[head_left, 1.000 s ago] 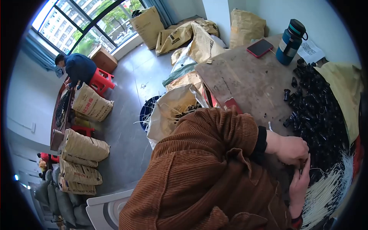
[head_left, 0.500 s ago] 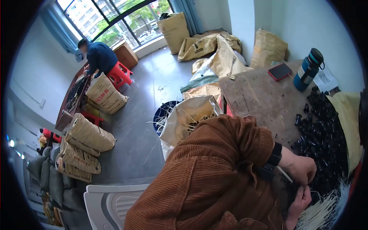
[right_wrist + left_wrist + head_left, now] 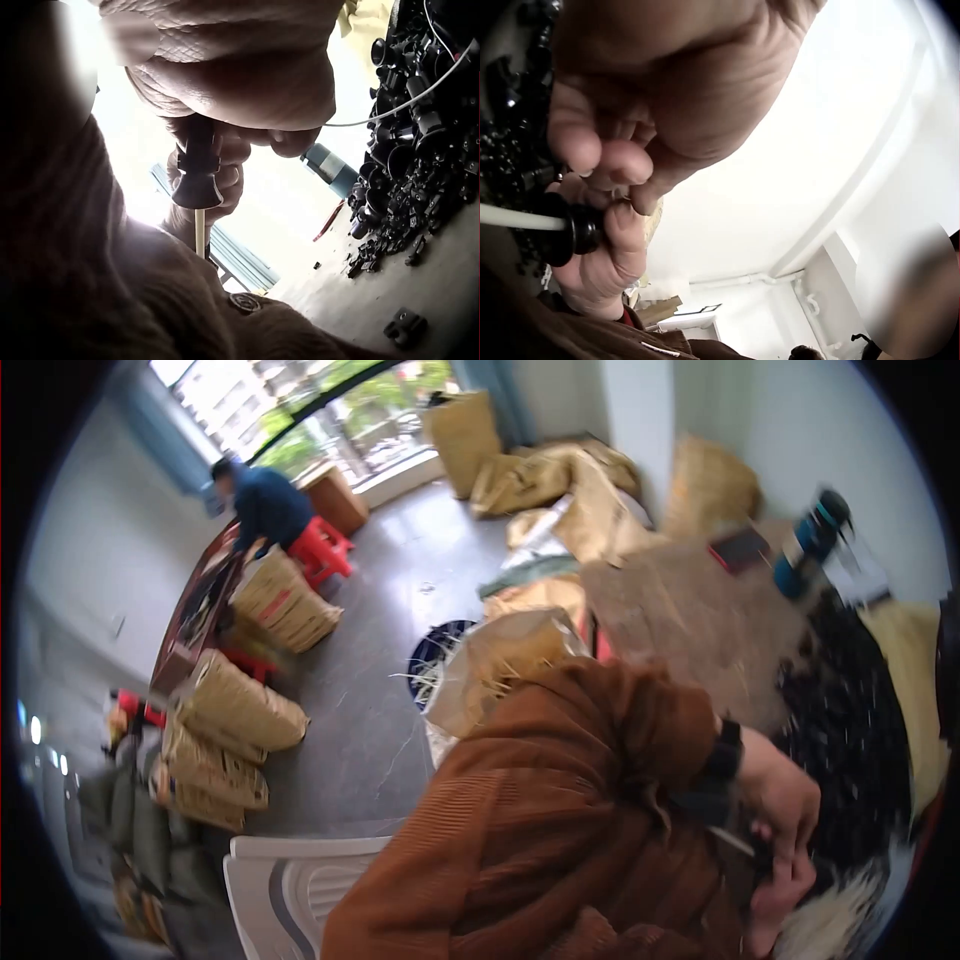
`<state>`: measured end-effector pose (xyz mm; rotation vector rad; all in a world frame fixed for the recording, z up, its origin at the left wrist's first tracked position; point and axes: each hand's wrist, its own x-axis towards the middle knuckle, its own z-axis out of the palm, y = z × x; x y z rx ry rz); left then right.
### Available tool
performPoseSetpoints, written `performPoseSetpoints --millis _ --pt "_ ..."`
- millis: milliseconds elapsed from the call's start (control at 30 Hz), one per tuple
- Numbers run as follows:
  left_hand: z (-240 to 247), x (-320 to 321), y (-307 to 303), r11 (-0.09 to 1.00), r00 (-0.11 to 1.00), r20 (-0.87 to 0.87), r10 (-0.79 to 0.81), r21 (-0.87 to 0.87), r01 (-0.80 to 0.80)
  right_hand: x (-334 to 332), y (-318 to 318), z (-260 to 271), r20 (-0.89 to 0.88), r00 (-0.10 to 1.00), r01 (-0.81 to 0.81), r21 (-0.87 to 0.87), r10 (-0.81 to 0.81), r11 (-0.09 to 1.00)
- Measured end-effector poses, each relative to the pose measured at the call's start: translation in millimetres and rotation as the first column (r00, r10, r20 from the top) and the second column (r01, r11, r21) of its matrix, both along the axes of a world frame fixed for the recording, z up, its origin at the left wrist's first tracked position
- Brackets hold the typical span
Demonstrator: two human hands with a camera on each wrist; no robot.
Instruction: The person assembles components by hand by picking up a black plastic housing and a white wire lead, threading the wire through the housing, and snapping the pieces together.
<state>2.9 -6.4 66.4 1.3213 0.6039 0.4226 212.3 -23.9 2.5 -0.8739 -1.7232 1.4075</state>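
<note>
My left hand (image 3: 785, 790) meets my right hand (image 3: 782, 885) near the table's right side. A flared black part (image 3: 581, 229) with a pale stick (image 3: 521, 217) in it is gripped by my right hand (image 3: 596, 274), thumb against its side. Above it in the left wrist view, my left hand (image 3: 682, 82) has curled fingers that seem to pinch a small pale thing (image 3: 617, 193), largely hidden. My right hand (image 3: 240, 67) covers the top of the black part (image 3: 199, 169) in the right wrist view, the stick (image 3: 199, 232) pointing down.
Many black parts (image 3: 850, 730) are heaped on the table (image 3: 690, 620), with pale sticks (image 3: 830, 920) below them. Behind stand a bottle (image 3: 808, 545) and a phone (image 3: 738, 550). A sack of sticks (image 3: 500, 650) is left of the table; a person (image 3: 270, 505) sits farther off.
The head view has shifted, so the room and table sit farther right and lower than a second ago. The hands stay together; the pale stick now shows beside them.
</note>
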Motion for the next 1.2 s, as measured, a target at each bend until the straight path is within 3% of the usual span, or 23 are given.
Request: performPoseSetpoints --millis 67,133,167,200,333,367,433,467,500,567,600,633,667,700,800,833,933,967,1033,1100,1133,1167,1200 --pt "12.9 -9.6 -11.4 0.996 0.994 -0.083 -0.067 0.054 0.072 2.1 -7.0 19.0 0.217 0.975 -0.096 0.26 0.039 0.961" --pt "12.8 -9.1 -4.7 0.96 0.963 -0.222 -0.152 0.199 0.198 -6.6 -16.3 23.9 0.23 0.972 -0.038 0.339 -0.043 0.94" --pt "-12.7 -4.4 -3.2 0.968 0.981 -0.179 -0.073 0.223 0.113 -6.2 -12.9 26.5 0.255 0.967 -0.093 0.375 -0.006 0.922" --pt "-14.1 -3.9 -2.0 0.926 0.979 -0.19 -0.068 0.353 0.132 -7.3 -14.8 27.7 0.257 0.966 -0.082 0.364 -0.016 0.928" --pt "-7.0 -9.2 -0.6 0.986 0.961 -0.235 -0.144 0.054 0.16 -3.0 -10.2 10.7 0.15 0.984 -0.139 0.342 0.091 0.929" --pt "-5.8 -13.7 2.4 0.98 0.96 -0.217 -0.178 0.045 0.192 -0.8 -9.2 11.2 0.166 0.984 -0.113 0.329 0.061 0.937" --pt "0.9 -24.6 -1.4 0.959 0.924 -0.266 -0.274 -0.153 0.24 1.7 -14.8 18.4 0.203 0.972 -0.173 0.258 0.122 0.95" --pt "-2.3 -32.9 -0.7 0.955 0.923 -0.258 -0.284 -0.158 0.25 3.1 -12.9 18.2 0.214 0.963 -0.211 0.218 0.164 0.953" --pt "-8.0 -42.0 -1.1 0.967 0.95 -0.232 -0.209 -0.193 0.165 5.1 -10.7 16.4 0.217 0.963 -0.208 0.213 0.161 0.955" --pt "-23.4 -57.9 -2.2 0.962 0.981 -0.188 -0.048 -0.273 -0.005 10.2 -7.7 10.7 0.134 0.991 -0.034 0.125 0.018 0.992" --pt "-35.1 -65.5 1.8 0.96 0.981 -0.185 -0.052 -0.281 -0.002 12.5 -6.3 7.0 0.098 0.993 0.051 0.075 -0.059 0.996" --pt "-49.0 -72.4 9.8 0.996 0.951 -0.306 0.037 0.084 -0.012 15.4 -4.5 1.4 0.103 0.993 0.053 0.065 -0.059 0.997" --pt "-57.5 -76.0 17.0 0.897 0.909 -0.381 0.167 0.442 0.021 18.2 -1.4 -6.0 -0.015 0.987 0.158 -0.093 -0.16 0.983" --pt "-59.2 -74.0 21.2 0.898 0.911 -0.377 0.165 0.44 0.019 20.6 0.7 -10.1 -0.114 0.954 0.241 -0.257 -0.277 0.936" --pt "-61.1 -52.0 33.9 0.813 0.824 -0.424 0.375 0.577 -0.073 27.6 3.0 -10.0 -0.114 0.939 0.255 -0.4 -0.324 0.88" --pt "-63.1 -42.6 40.1 0.813 0.828 -0.419 0.372 0.578 -0.073 29.3 2.9 -9.4 -0.116 0.93 0.258 -0.467 -0.348 0.846" --pt "-70.9 -11.1 61.3 0.614 0.715 -0.508 0.48 0.777 0.14 29.4 1.4 -10.4 -0.099 0.927 0.274 -0.482 -0.362 0.832" --pt "-75.6 -4.0 67.2 0.608 0.712 -0.506 0.487 0.781 0.14 27.8 1.4 -10.0 -0.095 0.927 0.273 -0.491 -0.363 0.827" --pt "-84.9 4.7 75.9 0.615 0.578 -0.67 0.466 0.715 0.333 31.5 -0.9 -4.2 -0.039 0.942 0.284 -0.441 -0.334 0.851" --pt "-77.1 16.3 71.7 0.727 0.541 -0.726 0.424 0.629 0.273 33.8 -1.3 -0.8 0.08 0.947 0.319 -0.335 -0.311 0.886" --pt "-67.1 17.6 65.4 0.692 0.506 -0.754 0.419 0.626 0.359 36.9 -3.1 -5.1 0.124 0.943 0.331 -0.271 -0.308 0.904" --pt "-96.4 20.4 72.4 0.628 0.462 -0.783 0.417 0.615 0.476 45.6 -3.5 -16.9 0.267 0.926 0.282 -0.024 -0.266 0.959" --pt "-97.1 29.5 80.6 0.713 0.34 -0.908 0.245 0.407 0.571 28.5 -8.4 -10.1 0.102 0.924 0.377 -0.096 -0.368 0.921"
